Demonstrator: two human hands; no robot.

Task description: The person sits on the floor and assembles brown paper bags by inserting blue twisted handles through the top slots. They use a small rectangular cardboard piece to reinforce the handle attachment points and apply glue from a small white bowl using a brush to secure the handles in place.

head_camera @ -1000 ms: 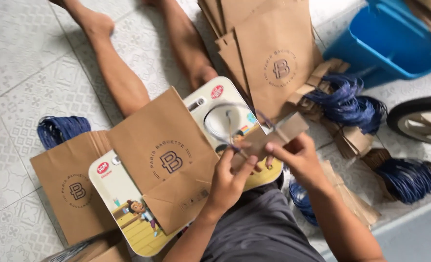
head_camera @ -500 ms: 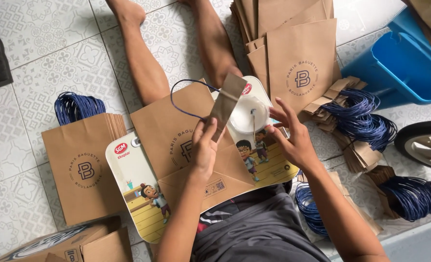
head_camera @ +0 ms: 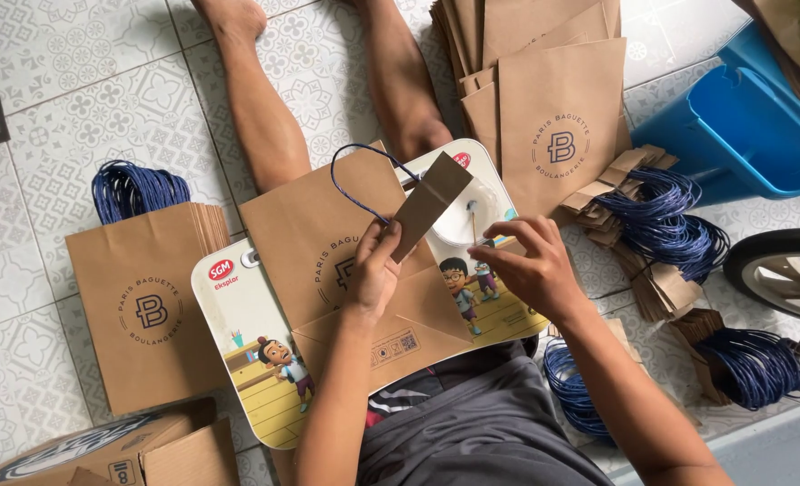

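At the bottom centre of the frame the person's lap in grey cloth is showing, and both forearms are rising from it toward the middle. The left hand (head_camera: 373, 274) is pinching a brown card strip (head_camera: 431, 205) between thumb and fingers, closed firmly on its lower end; a dark blue cord loop (head_camera: 364, 180) is hanging off that strip and curving up and to the left. The strip's long axis is running diagonally, its free end pointing to the upper right of the frame. The right hand (head_camera: 530, 270) is hovering just right of centre with fingers curled and partly closed; a thin stick seems to be standing at its fingertips, but I cannot tell whether it is gripping it.

Under both hands a flat paper bag (head_camera: 328, 243) is lying on a picture-printed lap tray (head_camera: 238, 333), its folded base toward the person and its mouth pointing to the top of the frame. As I judge it, this bag is only part way along: the handle strip is lifted clear of it and not yet pressed down.

At the left a stack of finished bags (head_camera: 143, 306) with blue handles is lying on the tiled floor (head_camera: 49, 81). Toward the top right, a pile of handleless bags (head_camera: 544, 99) is waiting, with handle bundles (head_camera: 661, 225) beside it and a blue tub (head_camera: 742, 126) beyond.
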